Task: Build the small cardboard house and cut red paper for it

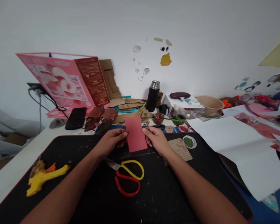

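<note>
A rectangular piece of red paper (136, 135) is held upright above the black mat (88, 199). My left hand (112, 140) pinches its left edge between thumb and fingers. On the opposite edge, my right hand (156, 140) grips it the same way. Scissors (128, 177) with one yellow and one red handle lie on the mat below the paper, their blades partly behind my left forearm. Beside my right hand is a square of corrugated cardboard (180, 149), partly covered by my forearm. A small white dish of green material (189, 142) sits by the cardboard.
A yellow glue gun (44, 177) lies on the mat at the left. Behind the mat stand a phone (76, 118), a pink box (60, 81), a black thermos (153, 96) and brown cardboard pieces (130, 103). White paper sheets (238, 146) spread over the right side.
</note>
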The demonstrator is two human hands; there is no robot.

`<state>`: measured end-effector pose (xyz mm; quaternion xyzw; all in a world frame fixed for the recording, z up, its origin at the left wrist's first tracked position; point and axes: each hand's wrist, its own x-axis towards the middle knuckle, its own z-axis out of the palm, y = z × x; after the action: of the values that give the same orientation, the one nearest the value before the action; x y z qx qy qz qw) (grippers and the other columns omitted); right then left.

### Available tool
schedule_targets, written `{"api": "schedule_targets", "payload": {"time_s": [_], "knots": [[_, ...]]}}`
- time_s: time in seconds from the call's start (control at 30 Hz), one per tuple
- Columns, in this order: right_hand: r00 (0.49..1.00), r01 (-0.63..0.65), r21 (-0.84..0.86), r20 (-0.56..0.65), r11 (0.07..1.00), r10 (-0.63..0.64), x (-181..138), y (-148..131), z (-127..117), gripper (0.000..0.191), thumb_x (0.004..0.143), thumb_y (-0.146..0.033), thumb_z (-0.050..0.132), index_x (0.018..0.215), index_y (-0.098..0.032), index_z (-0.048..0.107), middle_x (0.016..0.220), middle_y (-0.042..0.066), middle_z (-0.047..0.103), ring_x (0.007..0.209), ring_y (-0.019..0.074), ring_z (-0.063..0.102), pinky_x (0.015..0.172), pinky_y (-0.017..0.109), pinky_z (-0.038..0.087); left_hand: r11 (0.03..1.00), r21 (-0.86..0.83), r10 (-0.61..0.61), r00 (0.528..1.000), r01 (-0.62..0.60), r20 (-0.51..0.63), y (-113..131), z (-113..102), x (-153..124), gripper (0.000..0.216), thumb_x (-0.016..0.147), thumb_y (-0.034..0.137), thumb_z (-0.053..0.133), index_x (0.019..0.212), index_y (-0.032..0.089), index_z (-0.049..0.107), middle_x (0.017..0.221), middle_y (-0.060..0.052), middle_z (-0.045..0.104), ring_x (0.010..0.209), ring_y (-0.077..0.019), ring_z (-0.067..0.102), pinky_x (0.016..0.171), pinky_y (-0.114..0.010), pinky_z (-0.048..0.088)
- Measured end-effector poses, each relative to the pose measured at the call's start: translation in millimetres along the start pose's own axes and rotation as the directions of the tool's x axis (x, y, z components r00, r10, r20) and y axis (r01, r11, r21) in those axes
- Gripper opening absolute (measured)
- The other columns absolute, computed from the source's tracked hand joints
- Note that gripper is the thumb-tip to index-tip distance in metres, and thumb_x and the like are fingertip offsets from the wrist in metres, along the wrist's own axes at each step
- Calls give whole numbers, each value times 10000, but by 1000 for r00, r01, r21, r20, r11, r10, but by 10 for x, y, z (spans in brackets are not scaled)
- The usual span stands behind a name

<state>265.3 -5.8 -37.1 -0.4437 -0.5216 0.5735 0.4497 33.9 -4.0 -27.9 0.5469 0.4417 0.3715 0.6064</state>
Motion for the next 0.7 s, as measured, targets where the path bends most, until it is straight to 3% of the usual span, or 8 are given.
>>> {"api": "schedule_targets", "payload": {"time_s": [0.27,0.5,0.7], "knots": [[1000,-8,20,-6,1000,8,11,23,22,447,805,-634,730,820,-199,628,507,-81,499,405,81,393,384,205,268,1000,0,9,999,-9,-39,-11,-23,-4,472,745,612,809,833,169,672,596,35,593,518,-104,489,520,-230,364],[999,14,41,30,999,-15,1,-6,56,488,810,-671,711,748,-202,591,509,-80,499,400,74,396,395,215,273,997,73,29,986,-17,-165,63,-70,-24,478,760,620,794,860,164,693,587,16,623,499,-113,502,496,-228,374],[999,-18,51,41,999,16,10,13,62,465,801,-649,735,815,-196,634,513,-79,523,405,74,396,410,222,267,999,-23,-32,989,29,-146,82,-22,-30,515,674,636,865,790,168,684,597,4,645,505,-116,526,485,-217,405]]}}
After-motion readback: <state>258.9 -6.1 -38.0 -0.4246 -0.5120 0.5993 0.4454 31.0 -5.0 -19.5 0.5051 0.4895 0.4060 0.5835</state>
